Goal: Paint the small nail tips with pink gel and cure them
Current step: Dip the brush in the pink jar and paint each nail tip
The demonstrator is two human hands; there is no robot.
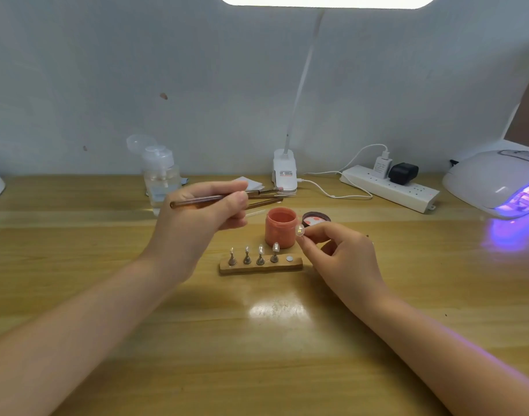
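Between hands (341, 253) — gel jar (280, 227).

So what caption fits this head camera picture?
Left hand holds a brush, right hand pinches a nail tip beside the pink gel jar.

nail tips (253, 250): four clear, upright on metal stands, row on wooden base (293, 265)
fifth tip (300, 230): clear, pinched beside jar rim
gel jar (280, 228): pink, open, behind base
lid (315, 219): off, right of jar
brush (209, 199): brown handle, near horizontal
cure lamp (494, 183): white, far right, glowing purple
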